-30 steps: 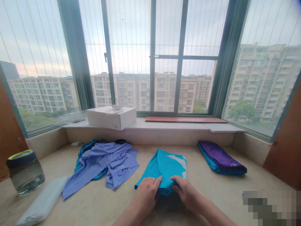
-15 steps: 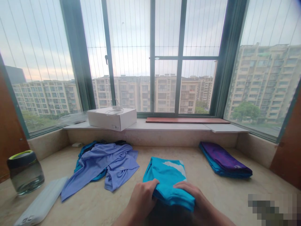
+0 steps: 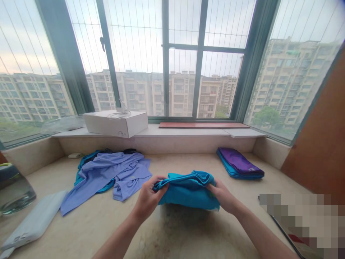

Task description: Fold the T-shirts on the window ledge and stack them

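A turquoise folded garment (image 3: 188, 194) is held between my two hands in the middle of the counter, its near side raised off the surface. My left hand (image 3: 149, 194) pinches its left end, thumb and fingers closed on the cloth. At the opposite end my right hand (image 3: 222, 196) grips the fabric, with some fingers hidden by it. To the left lies a loose heap with a lavender garment (image 3: 107, 172) on top of darker blue cloth. A folded purple garment (image 3: 241, 162) rests on a blue one at the right.
The stone counter (image 3: 172, 230) runs up to a window ledge. On that ledge are a white box (image 3: 115, 124) with a cable and a reddish board (image 3: 203, 125). A water bottle (image 3: 16, 190) and a white flat object (image 3: 35, 223) stand at left. A blurred-out object lies lower right.
The turquoise garment's near part has been lifted and folded over, away from me. My hands have moved up and spread to its two ends. The view has shifted slightly.
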A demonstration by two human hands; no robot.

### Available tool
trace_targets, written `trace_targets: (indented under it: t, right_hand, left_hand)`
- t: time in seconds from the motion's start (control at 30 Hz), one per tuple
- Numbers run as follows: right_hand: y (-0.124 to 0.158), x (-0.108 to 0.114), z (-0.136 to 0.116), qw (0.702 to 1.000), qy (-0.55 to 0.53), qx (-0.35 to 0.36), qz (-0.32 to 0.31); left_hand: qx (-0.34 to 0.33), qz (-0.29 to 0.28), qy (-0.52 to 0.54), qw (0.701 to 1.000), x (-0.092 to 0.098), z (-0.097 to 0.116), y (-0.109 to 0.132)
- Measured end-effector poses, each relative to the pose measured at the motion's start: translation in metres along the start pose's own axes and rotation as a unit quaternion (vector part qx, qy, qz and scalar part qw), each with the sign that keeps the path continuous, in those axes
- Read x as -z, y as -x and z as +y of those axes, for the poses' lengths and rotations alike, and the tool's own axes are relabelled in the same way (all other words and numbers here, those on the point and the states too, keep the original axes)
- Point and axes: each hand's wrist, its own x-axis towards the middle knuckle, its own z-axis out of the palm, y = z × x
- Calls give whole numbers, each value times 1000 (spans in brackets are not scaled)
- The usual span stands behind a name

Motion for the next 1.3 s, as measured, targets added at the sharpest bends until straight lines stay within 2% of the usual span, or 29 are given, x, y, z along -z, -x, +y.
trace_targets:
  t: [0.1, 0.2, 0.27, 0.33, 0.43, 0.57, 0.67, 0.73, 0.8, 0.87, 0.93, 1.0, 1.07, 1.13, 1.2, 1.3]
  right_hand:
    - [1, 0, -3, 999, -7, -15, -30]
    - [-1, 1, 8, 995, 94, -10, 24]
    - [-3, 1, 18, 982, 178, -11, 63]
    - [-6, 2, 26, 964, 252, -16, 88]
    - [-9, 2, 33, 941, 314, -18, 123]
    - [-11, 5, 35, 934, 319, -7, 158]
    - [-10, 7, 31, 912, 371, -5, 176]
    - [-7, 7, 24, 889, 418, 38, 181]
    - [-2, 5, 15, 888, 430, 103, 124]
    - [6, 2, 4, 902, 411, 132, -3]
    - [13, -2, -5, 907, 383, 116, -132]
    - [20, -4, -10, 903, 371, 80, -203]
    - [24, -4, -11, 899, 372, 53, -224]
    - [26, -5, -9, 897, 380, 56, -218]
    - [27, -7, -7, 896, 391, 78, -194]
    - [25, -16, -7, 888, 416, 110, -165]
  left_hand:
    - [58, 13, 46, 997, -2, -12, -6]
    - [101, -6, 4, 995, -8, -36, -11]
    - [104, -30, -30, 994, -12, -49, -10]
    - [83, -50, -61, 993, -15, -54, -7]
    - [18, -66, -105, 992, -19, -52, -3]
    - [-37, -39, -149, 987, -25, -51, -4]
    - [-85, -13, -216, 973, -28, -53, -6]
    - [-139, -41, -256, 956, -29, -52, -5]
    - [-179, -99, -280, 938, -31, -50, -2]
    - [-181, -151, -290, 928, -32, -48, 0]
    - [-156, -181, -290, 927, -32, -49, 1]
    - [-131, -198, -287, 928, -31, -51, 1]
    - [-118, -205, -291, 927, -29, -52, 0]
    - [-124, -199, -297, 926, -26, -48, 0]
    - [-157, -201, -299, 920, -25, -41, 3]
    - [-216, -245, -298, 897, -27, -27, 11]
